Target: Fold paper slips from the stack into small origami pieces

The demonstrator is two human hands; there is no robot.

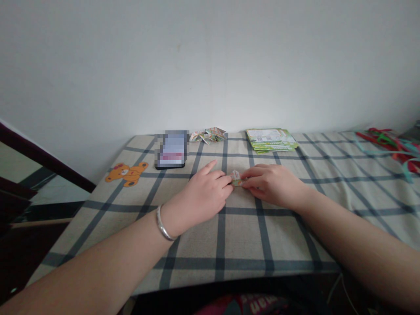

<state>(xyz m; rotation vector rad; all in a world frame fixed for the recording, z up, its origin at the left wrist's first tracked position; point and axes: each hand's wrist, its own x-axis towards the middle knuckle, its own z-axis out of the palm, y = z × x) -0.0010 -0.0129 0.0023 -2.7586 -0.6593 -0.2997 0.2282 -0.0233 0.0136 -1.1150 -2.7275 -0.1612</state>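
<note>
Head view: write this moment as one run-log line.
left hand: fingers at small printed paper | right hand: fingers at its right side | phone: beyond left hand | green leaflets: stacked near wall

Desk (243, 238), one: checked cloth (193, 258) is covering it. Are lying on it, left to right: flat orange bear (126, 173); phone (172, 151); folded paper pieces (214, 134); small printed paper (236, 178), centre; green-and-white card stack (271, 139); tangled coloured strips (388, 139).
</note>
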